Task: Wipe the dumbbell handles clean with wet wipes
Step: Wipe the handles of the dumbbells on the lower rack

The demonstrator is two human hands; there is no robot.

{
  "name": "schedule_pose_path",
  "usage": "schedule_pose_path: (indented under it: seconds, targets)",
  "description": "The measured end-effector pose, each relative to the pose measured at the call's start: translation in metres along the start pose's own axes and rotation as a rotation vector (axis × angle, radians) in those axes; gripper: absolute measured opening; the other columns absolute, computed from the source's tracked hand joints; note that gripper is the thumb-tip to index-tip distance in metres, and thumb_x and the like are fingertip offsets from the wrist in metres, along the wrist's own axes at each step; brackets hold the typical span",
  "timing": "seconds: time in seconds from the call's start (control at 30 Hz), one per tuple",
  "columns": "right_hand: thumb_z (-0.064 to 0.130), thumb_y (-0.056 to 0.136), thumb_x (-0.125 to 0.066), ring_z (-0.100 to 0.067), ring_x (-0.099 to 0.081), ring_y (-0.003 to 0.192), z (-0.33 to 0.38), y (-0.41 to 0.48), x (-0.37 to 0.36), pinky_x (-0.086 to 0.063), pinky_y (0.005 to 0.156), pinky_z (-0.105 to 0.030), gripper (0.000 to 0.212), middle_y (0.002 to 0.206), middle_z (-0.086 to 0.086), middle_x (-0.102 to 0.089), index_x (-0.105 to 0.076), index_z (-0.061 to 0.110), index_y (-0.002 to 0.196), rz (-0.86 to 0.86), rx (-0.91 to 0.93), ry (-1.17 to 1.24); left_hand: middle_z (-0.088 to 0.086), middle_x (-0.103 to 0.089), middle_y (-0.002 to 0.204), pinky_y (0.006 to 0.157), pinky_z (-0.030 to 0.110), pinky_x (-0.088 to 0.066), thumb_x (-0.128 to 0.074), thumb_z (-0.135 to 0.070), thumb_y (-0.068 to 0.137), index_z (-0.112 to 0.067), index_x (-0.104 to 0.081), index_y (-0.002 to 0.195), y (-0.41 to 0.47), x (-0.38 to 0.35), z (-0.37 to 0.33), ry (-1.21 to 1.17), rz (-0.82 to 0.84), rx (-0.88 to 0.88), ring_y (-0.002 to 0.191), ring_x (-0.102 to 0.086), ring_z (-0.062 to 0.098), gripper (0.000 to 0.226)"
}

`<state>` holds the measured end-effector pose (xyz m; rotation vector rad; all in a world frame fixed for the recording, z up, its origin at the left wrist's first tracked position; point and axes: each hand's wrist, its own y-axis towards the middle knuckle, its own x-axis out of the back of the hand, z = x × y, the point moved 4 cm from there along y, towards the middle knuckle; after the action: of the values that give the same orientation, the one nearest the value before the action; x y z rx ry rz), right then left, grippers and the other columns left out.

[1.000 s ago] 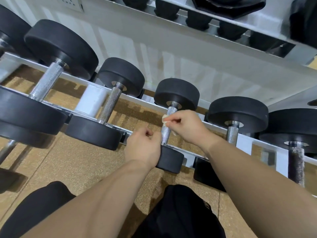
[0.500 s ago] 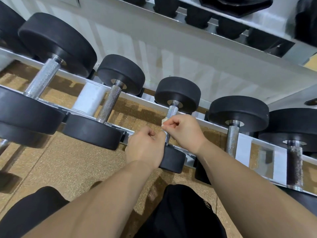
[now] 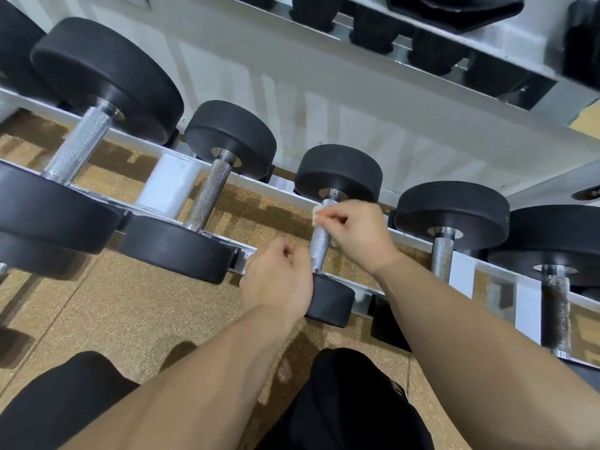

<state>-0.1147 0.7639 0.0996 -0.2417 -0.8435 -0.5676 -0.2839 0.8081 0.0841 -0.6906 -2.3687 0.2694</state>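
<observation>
At the far left, a large dumbbell with black round rubber heads and a silver knurled handle (image 3: pixel 78 147) lies across the white metal rails of the rack (image 3: pixel 167 183), with its handle pointing away from the person. Just beside it on the right lies a medium dumbbell with black heads and a grey knurled handle (image 3: pixel 207 196). Below the rails is the tan speckled floor (image 3: pixel 130 303), and the person's knees in black trousers (image 3: pixel 65 401) fill the bottom edge.

Near the middle, the left hand (image 3: pixel 276 280) is knuckles up, just left of the lower end of the third handle and overlapping that dumbbell's near head. Its grip is closed into a loose fist, and nothing shows inside it.

The small dumbbell with black round heads and a bright knurled steel handle (image 3: pixel 319 246) rests on the rack rails, third in the row. At the upper end of its handle, just under the far head, the right hand (image 3: pixel 357 232) holds a small white wet wipe (image 3: pixel 315 214). Its grip is clamped on the wipe between thumb and curled fingers, and the wipe is touching the steel.

To the right lie a fourth black dumbbell (image 3: pixel 451 216) and a fifth dumbbell with a dark, dull handle (image 3: pixel 556 306). An upper white shelf (image 3: pixel 535 40) above them carries more black weights (image 3: pixel 454 8).
</observation>
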Motion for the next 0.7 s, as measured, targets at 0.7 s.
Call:
schedule_pose_path:
  seconds: [0.7]
  targets:
    - [0.023, 0.086, -0.073, 0.003, -0.056, 0.064, 0.007, -0.024, -0.017, -0.038, 0.064, -0.019, 0.013, 0.066, 0.018, -0.06, -0.072, 0.031, 0.075, 0.189, -0.081, -0.054, -0.005, -0.062, 0.089, 0.082, 0.044, -0.05, -0.04, -0.035, 0.092, -0.029, -0.056, 0.079, 0.001, -0.002, -0.001, -0.007, 0.0, 0.006, 0.093, -0.056, 0.028, 0.022]
